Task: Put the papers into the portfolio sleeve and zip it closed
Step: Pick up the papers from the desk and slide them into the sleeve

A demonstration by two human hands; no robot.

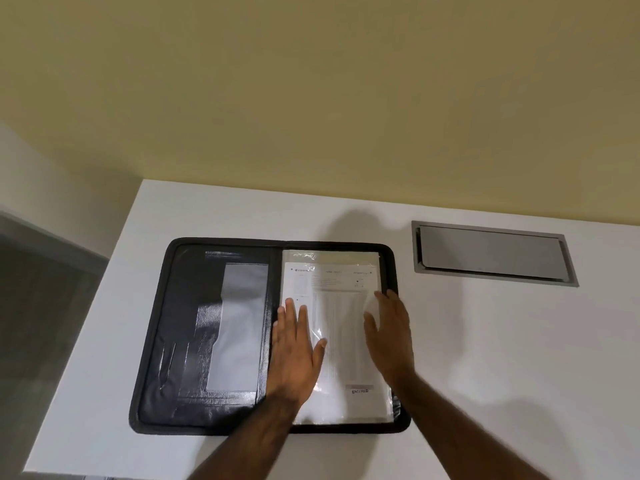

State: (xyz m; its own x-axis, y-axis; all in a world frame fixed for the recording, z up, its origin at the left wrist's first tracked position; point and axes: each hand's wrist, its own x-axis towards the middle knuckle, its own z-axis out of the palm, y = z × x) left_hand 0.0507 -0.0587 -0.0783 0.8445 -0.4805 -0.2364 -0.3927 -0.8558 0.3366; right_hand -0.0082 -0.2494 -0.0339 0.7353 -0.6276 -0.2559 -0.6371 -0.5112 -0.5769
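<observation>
Papers (341, 341) are lying in the R half of the portfolio (162, 306), under a clear plastic sleeve (301, 258) that is catching glare near its far edge. Top sheet is showing a printed header, faint table rows & a dark "ENTERED" stamp (360, 390) at its near R corner; other print is too small to read. Portfolio is lying flat w/ both halves spread apart, black, w/ its zip border (394, 268) running round the outside, unzipped. L half is showing black pockets w/ a few slits and a tall grey panel (239, 323) in the middle.

Left hand (294, 358) is resting flat on the L part of the sheet, just beside the spine. Its fingers are lying straight & close together, pointing away from the person, w/ the thumb reaching out across the page. Right hand (391, 337) is sitting at the R edge of the sheet, seen nearly edge-on, fingers straight, tips reaching the zip border. It's blurred, so can't tell if it is pressing down or hovering just above the plastic.

Portfolio is sitting on a white table (485, 358), approx. square to the person. To the R & a bit farther back, well apart from it, a grey metal hatch (491, 252) is sitting recessed in the tabletop. Behind the table a pale yellow wall (311, 98) is filling the upper half of the view. A darker grey floor (41, 306) is showing at far L.
</observation>
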